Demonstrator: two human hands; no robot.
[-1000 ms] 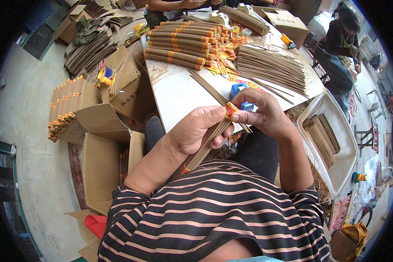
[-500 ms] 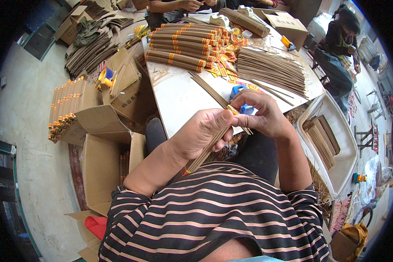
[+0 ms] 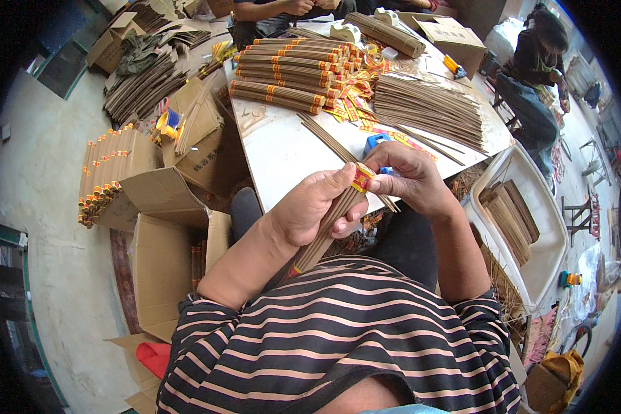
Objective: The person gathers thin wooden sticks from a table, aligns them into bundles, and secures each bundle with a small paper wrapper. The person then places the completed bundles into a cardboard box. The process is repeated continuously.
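My left hand is closed around a bundle of incense sticks, which slants from my lap up toward the white table. Near its far end a red and yellow paper band wraps the bundle; another band shows at the near end by my shirt. The thumb and fingers of my right hand pinch at the far band. Just beyond that hand stands a blue tape dispenser, partly hidden. Several loose sticks lie on the table behind my hands.
Banded bundles are stacked on the table beside loose sticks and paper strips. An open carton stands at my left, a white plastic tub at my right. Other people sit at the far side and right.
The bundle has turned in my hands, so the red and yellow band at its far end shows more fully. My left thumb has shifted slightly away from the band.
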